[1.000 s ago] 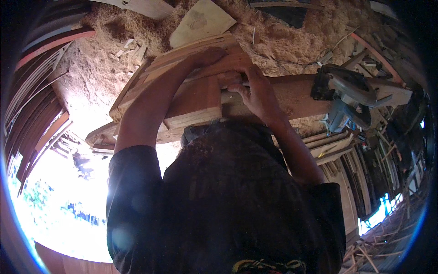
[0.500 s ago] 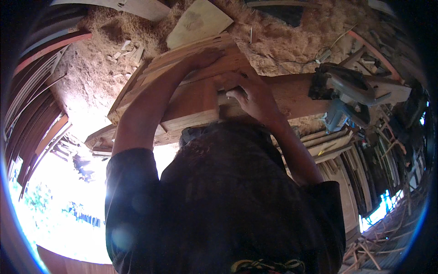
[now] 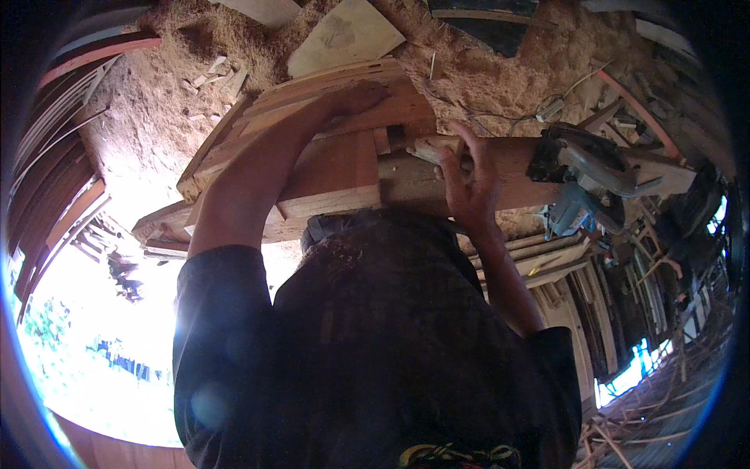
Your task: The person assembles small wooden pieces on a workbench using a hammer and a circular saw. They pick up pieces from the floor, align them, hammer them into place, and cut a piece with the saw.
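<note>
My left arm reaches over a set of reddish-brown boards (image 3: 269,102) laid side by side, and my left hand (image 3: 366,97) rests flat on their far right part, its fingers in shadow. In my right hand (image 3: 473,187), a small pale wood block (image 3: 434,148) sits between the thumb and fingers, just above a thick plank (image 3: 508,166). A shorter wide board (image 3: 332,176) lies on the near side of the boards, its right end close to the block. A smaller wood piece (image 3: 382,141) touches that end.
A circular saw (image 3: 582,168) stands on the plank's right part. Sawdust (image 3: 484,86) covers the ground beyond, with a pale panel (image 3: 344,37), scraps (image 3: 215,78) and a cable (image 3: 500,119). Stacked boards (image 3: 58,195) line the left; more timber (image 3: 547,258) lies at the right.
My right hand has moved right, away from the wide board's end, and the small wood block now shows in it. My left hand stays on the boards.
</note>
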`<state>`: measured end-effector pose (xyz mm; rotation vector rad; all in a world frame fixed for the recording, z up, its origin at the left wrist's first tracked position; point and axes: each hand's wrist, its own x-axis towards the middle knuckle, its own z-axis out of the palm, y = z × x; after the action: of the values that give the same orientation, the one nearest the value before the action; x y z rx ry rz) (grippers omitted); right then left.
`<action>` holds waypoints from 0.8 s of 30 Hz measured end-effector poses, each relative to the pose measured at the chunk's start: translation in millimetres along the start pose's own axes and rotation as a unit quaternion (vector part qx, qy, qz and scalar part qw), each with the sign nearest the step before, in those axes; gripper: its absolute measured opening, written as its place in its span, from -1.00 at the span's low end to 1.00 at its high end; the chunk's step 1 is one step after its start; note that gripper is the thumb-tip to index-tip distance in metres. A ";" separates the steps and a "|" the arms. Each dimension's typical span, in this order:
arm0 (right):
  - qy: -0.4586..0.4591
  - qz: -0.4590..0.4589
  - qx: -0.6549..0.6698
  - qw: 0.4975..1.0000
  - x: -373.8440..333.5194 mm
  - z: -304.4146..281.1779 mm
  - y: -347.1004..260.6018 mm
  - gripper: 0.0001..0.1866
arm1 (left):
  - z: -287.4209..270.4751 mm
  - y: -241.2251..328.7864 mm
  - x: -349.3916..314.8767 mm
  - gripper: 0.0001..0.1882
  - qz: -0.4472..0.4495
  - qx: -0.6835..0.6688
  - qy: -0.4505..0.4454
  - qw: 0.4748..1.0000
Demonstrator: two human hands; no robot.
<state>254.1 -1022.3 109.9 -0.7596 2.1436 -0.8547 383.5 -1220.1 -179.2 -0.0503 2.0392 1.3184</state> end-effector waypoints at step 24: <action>-0.132 0.043 -0.053 0.989 5.2 28.1 -7.7 -0.52 | 4.2 6.4 -3.6 -0.49 -0.037 -0.113 0.034 0.992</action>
<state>274.6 -1040.3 98.5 -0.7809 1.9795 -0.5642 385.9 -1214.8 -173.1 -0.2734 1.9146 1.5143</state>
